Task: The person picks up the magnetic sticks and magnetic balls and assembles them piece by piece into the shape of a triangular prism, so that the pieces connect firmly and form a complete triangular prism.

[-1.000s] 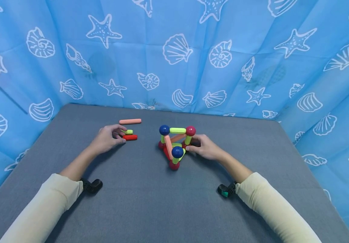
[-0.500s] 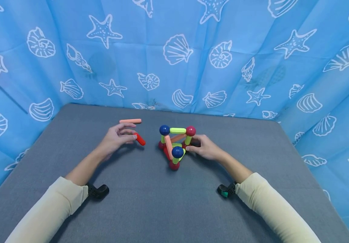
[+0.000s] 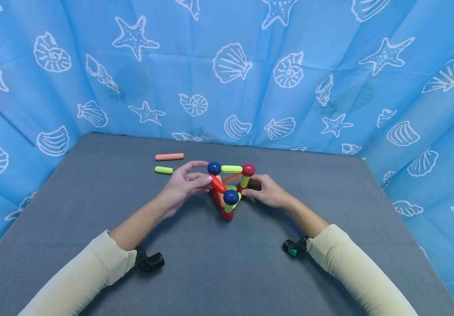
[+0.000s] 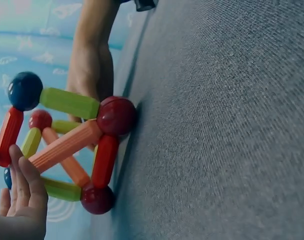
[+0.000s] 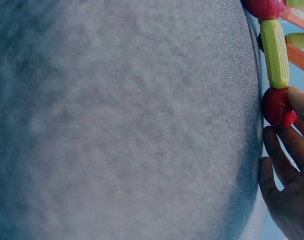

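Note:
A frame of magnetic rods and balls stands on the grey table, with blue balls and a crimson ball on top. My left hand pinches a red rod at the frame's upper left side. In the left wrist view this red rod meets the near blue ball; its other end is partly behind the fingers. My right hand holds a lower red ball at the frame's right side, thumb and fingers about it. A slanting salmon rod braces one side.
A loose salmon rod and a loose lime-green rod lie on the table to the left of the frame. A blue curtain with shell prints hangs behind the table and along its sides.
My left hand has picked the red rod off the table and carried it right to the frame's top. The lime-green rod stays behind. My right hand keeps its place.

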The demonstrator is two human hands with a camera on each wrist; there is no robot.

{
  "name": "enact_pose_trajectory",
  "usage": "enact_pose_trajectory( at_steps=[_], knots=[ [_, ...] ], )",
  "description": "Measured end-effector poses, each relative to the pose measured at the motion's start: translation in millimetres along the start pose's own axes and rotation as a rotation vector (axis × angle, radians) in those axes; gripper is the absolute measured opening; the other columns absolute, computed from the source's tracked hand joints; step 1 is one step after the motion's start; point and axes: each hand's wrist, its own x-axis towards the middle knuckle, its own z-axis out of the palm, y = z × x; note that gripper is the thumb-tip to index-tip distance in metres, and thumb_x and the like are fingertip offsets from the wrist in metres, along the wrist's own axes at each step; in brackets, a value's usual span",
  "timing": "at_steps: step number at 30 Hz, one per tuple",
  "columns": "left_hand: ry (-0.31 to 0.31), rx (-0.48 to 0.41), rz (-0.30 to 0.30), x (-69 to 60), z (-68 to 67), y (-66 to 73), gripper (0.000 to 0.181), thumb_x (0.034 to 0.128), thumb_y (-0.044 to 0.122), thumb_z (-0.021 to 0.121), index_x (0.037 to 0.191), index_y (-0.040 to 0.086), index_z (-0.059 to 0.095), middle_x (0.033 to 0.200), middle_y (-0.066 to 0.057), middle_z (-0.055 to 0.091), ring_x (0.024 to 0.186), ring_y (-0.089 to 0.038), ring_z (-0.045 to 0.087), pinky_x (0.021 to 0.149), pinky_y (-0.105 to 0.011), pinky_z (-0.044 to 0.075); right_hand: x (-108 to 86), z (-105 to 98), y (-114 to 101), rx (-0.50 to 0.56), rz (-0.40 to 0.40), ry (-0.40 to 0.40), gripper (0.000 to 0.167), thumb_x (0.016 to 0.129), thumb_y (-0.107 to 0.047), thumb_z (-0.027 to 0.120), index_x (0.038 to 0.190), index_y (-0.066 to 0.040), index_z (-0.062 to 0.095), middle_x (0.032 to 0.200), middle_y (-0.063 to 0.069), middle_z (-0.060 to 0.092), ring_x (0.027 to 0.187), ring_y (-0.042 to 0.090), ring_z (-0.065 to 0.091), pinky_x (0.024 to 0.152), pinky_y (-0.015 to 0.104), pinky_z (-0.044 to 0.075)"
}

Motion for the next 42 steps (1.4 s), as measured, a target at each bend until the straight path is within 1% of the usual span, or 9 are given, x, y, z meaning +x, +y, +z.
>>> enact_pose_trajectory(
  at_steps=[9, 15, 18, 22, 26, 28, 31, 35, 42],
  knots=[
    [0.105, 0.106, -0.059, 8.3, 12.0, 1.7, 0.063, 0.0919, 0.027, 0.074, 0.146, 0.014, 0.043, 0.099, -0.012, 0.074, 0.081, -0.021, 0.072, 0.083, -0.033, 0.057, -0.7, -0.7, 0.7, 0.010, -0.025, 0.012, 0.037, 0.094, -0.010, 0.068, 0.128, 0.004, 0.061, 0.122, 0.017, 0.066, 0.118, 0.033, 0.060, 0.102, 0.052, 0.044],
    [0.109, 0.136, -0.084, 8.9, 17.5, 0.7, 0.062, 0.0933, 0.028, 0.072, 0.146, 0.015, 0.042, 0.097, -0.010, 0.073, 0.075, -0.019, 0.070, 0.078, -0.030, 0.056, -1.2, -0.7, -0.7, 0.015, -0.023, 0.017, 0.038, 0.094, -0.009, 0.068, 0.128, 0.004, 0.060, 0.122, 0.018, 0.066, 0.117, 0.034, 0.060, 0.103, 0.053, 0.043],
    [0.098, 0.201, -0.072, 4.4, 16.7, -1.8, 0.055, 0.0970, 0.024, 0.066, 0.145, 0.014, 0.042, 0.100, -0.011, 0.072, 0.076, -0.021, 0.068, 0.077, -0.030, 0.055, -0.6, 0.0, -1.7, 0.012, -0.014, 0.014, 0.039, 0.094, -0.010, 0.068, 0.130, 0.003, 0.060, 0.122, 0.016, 0.066, 0.117, 0.032, 0.060, 0.103, 0.053, 0.044],
    [0.037, 0.382, -0.062, -6.3, 15.6, -10.8, 0.061, 0.0958, 0.015, 0.065, 0.149, 0.012, 0.035, 0.110, -0.013, 0.067, 0.083, -0.023, 0.066, 0.074, -0.033, 0.055, -0.1, 0.5, -2.9, 0.005, -0.020, 0.014, 0.038, 0.094, -0.010, 0.068, 0.129, 0.003, 0.061, 0.122, 0.015, 0.067, 0.117, 0.031, 0.060, 0.103, 0.052, 0.044],
    [-0.046, 0.613, -0.038, -13.7, 22.8, -21.4, 0.096, 0.0826, 0.018, 0.082, 0.155, 0.013, 0.019, 0.129, -0.012, 0.055, 0.095, -0.023, 0.065, 0.077, -0.037, 0.055, -0.9, 0.7, -2.7, -0.008, -0.044, 0.024, 0.035, 0.094, -0.008, 0.069, 0.126, 0.003, 0.062, 0.120, 0.016, 0.067, 0.117, 0.033, 0.061, 0.102, 0.053, 0.044],
    [-0.058, 0.698, -0.016, -13.3, 27.7, -25.5, 0.111, 0.0758, 0.023, 0.088, 0.157, 0.013, 0.014, 0.135, -0.011, 0.049, 0.098, -0.022, 0.063, 0.080, -0.036, 0.055, -1.8, 0.8, -2.3, -0.017, -0.045, 0.035, 0.035, 0.093, -0.009, 0.069, 0.125, 0.003, 0.063, 0.118, 0.016, 0.068, 0.116, 0.033, 0.061, 0.101, 0.053, 0.045],
    [-0.054, 0.775, 0.035, -8.0, 31.2, -28.6, 0.116, 0.0716, 0.024, 0.092, 0.157, 0.012, 0.014, 0.136, -0.012, 0.048, 0.099, -0.023, 0.061, 0.082, -0.036, 0.055, -3.9, 1.3, -1.6, -0.053, -0.039, 0.046, 0.036, 0.092, -0.012, 0.071, 0.124, 0.002, 0.063, 0.115, 0.015, 0.069, 0.113, 0.032, 0.062, 0.100, 0.053, 0.046],
    [-0.106, 0.773, 0.075, 3.7, 23.3, -29.1, 0.115, 0.0723, 0.018, 0.091, 0.158, 0.013, 0.014, 0.134, -0.012, 0.050, 0.098, -0.021, 0.062, 0.083, -0.036, 0.054, -10.2, 2.4, -1.8, -0.113, -0.039, 0.043, 0.037, 0.090, -0.017, 0.075, 0.121, 0.001, 0.064, 0.109, 0.009, 0.070, 0.107, 0.027, 0.063, 0.097, 0.051, 0.048],
    [-0.279, 0.659, 0.052, 21.0, -2.9, -23.7, 0.099, 0.0805, 0.006, 0.082, 0.158, 0.014, 0.021, 0.143, -0.015, 0.050, 0.104, -0.022, 0.065, 0.092, -0.042, 0.053, -24.4, 1.4, -2.3, -0.114, -0.076, 0.029, 0.030, 0.087, -0.017, 0.078, 0.112, -0.003, 0.068, 0.097, 0.004, 0.071, 0.092, 0.020, 0.065, 0.084, 0.042, 0.053]
  ],
)
